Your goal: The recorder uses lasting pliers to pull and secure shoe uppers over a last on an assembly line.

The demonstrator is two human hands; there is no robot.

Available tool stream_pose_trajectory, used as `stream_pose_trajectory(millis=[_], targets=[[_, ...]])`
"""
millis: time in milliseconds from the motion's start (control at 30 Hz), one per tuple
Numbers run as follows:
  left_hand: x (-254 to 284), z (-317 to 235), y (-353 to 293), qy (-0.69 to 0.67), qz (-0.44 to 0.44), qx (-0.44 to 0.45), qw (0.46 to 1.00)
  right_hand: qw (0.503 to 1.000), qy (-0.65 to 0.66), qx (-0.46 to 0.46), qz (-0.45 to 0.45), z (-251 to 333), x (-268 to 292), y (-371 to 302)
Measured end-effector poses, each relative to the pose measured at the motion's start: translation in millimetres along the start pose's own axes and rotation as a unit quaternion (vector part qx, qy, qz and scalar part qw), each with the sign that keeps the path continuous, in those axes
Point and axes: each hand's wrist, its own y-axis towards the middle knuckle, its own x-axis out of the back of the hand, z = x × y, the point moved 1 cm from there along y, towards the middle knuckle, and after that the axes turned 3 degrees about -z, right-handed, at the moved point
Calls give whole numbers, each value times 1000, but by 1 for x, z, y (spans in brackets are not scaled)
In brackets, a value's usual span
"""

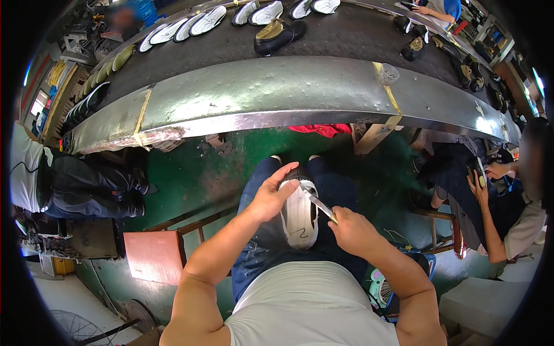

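A dark shoe [300, 216] lies bottom up over my lap, its pale underside facing me with a dark pen mark near the closer end. My left hand [271, 194] grips its far end, the thumb pressed on the underside and the fingers round the side. In my right hand [353, 230] is a knife [321, 206] with a narrow silvery blade. The blade slants up and left, its tip at the far right edge of the underside, close to my left thumb. My right fist hides most of the handle.
Ahead runs a conveyor belt [196, 63] with a metal edge [259, 95], carrying white-soled shoes [208, 20] and a black shoe [281, 36]. A red-topped stool [153, 256] stands at left. One person [490, 202] works seated at right; another person [75, 184] is at left.
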Motion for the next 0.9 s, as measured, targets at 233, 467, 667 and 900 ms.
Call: stream_pose_trajectory(millis=[233, 467, 667, 900], targets=[[-25, -20, -35, 205, 55, -106, 971, 893, 419, 47, -159, -38, -16, -27], [-51, -26, -66, 355, 117, -270, 887, 761, 616, 173, -111, -19, -23, 31], [-64, -21, -84, 409, 3, -265, 873, 839, 501, 175, -118, -10, -9, 37], [-60, -21, -72, 398, -54, -236, 885, 902, 400, 115, -115, -11, -4, 59]])
